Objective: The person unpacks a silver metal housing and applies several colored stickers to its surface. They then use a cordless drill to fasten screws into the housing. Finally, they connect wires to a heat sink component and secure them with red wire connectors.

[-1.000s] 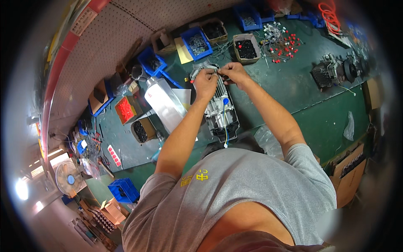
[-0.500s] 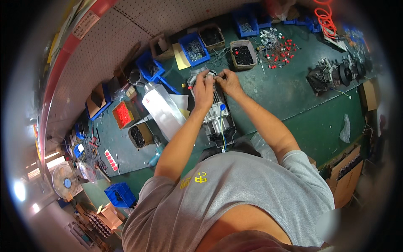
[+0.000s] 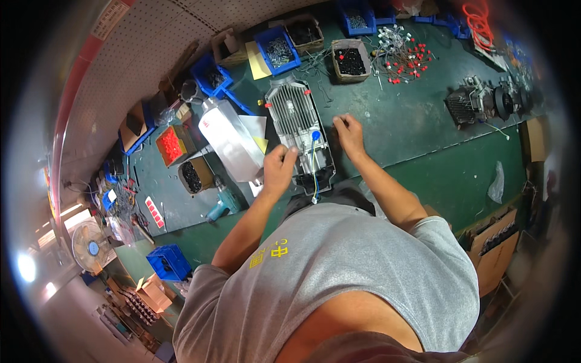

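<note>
A finned metal housing point(image 3: 292, 107) lies lengthwise in front of me, with small red caps at its sides. On its near part sit a blue round cap point(image 3: 316, 135) and a thin yellow-and-blue cable that hangs toward me. My left hand point(image 3: 279, 169) is closed, fingers curled, beside the housing's near left edge; anything inside it is hidden. To the right of the housing, a little apart from it, my right hand point(image 3: 350, 137) hovers over the bench with thumb and fingers drawn together. Whether something small is between them I cannot make out.
A silver metal canister point(image 3: 230, 142) and a teal power drill point(image 3: 224, 203) lie to the left. Boxes of red parts point(image 3: 172, 145) and black parts point(image 3: 350, 62), a blue screw bin point(image 3: 277, 51) and wire connectors point(image 3: 402, 57) surround the bench. Another motor-like unit point(image 3: 475, 103) stands right.
Both hands have left the far end of the housing. My left hand came back toward me along its left side; my right hand moved right and nearer. The housing's fins are now uncovered.
</note>
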The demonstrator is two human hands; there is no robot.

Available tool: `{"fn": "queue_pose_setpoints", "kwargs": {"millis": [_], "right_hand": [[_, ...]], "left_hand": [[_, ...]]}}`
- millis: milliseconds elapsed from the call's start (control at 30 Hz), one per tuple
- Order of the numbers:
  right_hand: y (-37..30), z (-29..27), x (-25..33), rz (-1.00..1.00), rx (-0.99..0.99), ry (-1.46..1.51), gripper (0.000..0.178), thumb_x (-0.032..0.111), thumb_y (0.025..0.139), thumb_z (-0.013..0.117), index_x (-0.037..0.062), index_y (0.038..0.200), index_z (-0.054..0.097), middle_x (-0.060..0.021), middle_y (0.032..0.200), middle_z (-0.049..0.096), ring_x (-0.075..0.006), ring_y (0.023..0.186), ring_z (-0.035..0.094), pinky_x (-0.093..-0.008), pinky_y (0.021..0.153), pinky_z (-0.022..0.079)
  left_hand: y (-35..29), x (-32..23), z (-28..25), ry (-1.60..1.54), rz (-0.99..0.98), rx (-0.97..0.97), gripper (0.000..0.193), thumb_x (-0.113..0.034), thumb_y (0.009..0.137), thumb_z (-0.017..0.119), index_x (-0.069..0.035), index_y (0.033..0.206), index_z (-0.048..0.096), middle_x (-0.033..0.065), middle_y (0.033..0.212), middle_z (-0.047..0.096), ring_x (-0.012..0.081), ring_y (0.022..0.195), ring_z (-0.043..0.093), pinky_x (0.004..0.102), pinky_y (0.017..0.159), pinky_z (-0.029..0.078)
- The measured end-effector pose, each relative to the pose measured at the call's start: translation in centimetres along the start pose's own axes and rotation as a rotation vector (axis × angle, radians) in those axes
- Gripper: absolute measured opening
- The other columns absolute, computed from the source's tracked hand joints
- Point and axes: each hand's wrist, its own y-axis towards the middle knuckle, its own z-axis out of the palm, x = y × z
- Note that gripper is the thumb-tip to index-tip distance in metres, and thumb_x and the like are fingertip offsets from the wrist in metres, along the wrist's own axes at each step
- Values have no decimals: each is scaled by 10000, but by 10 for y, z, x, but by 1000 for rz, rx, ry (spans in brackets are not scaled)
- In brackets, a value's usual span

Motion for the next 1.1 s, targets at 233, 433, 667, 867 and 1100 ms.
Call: {"fn": "queue_pose_setpoints", "kwargs": {"millis": [233,433,667,867,1100], "right_hand": [[-16,-54,-45,219,3,-165,215,177,933,694,-29,870,687,-40,646,613,-118,574,580,-307,547,468],[45,-50,-44,-81,81,-529,210,151,864,744,-21,978,702,-177,800,715,-256,732,700,-377,679,534],[102,27,-25,-352,67,-923,105,124,858,719,18,858,719,-197,899,740,-395,863,720,-456,773,581],[127,41,-47,-194,237,-1212,160,107,870,590,52,784,714,-220,889,734,-413,895,721,-494,800,581],[121,44,-32,-43,241,-1193,231,57,859,612,-1,1081,636,-263,1033,725,-424,1010,705,-488,867,571]], "left_hand": [[-39,37,15,84,-85,63,388,-186,955,706,4,704,480,30,605,427,90,622,376,341,529,350],[-49,40,25,122,-138,75,378,-188,949,715,7,709,497,41,610,441,100,615,385,344,532,359],[-68,40,26,112,-176,-38,364,-209,953,720,15,736,533,46,612,472,102,612,400,333,535,373],[-88,41,13,208,-249,-122,366,-210,949,724,18,734,533,55,606,466,99,613,398,329,527,375],[-98,63,-4,109,-209,-106,350,-183,949,722,4,725,528,36,615,449,94,624,393,318,539,374]]}}
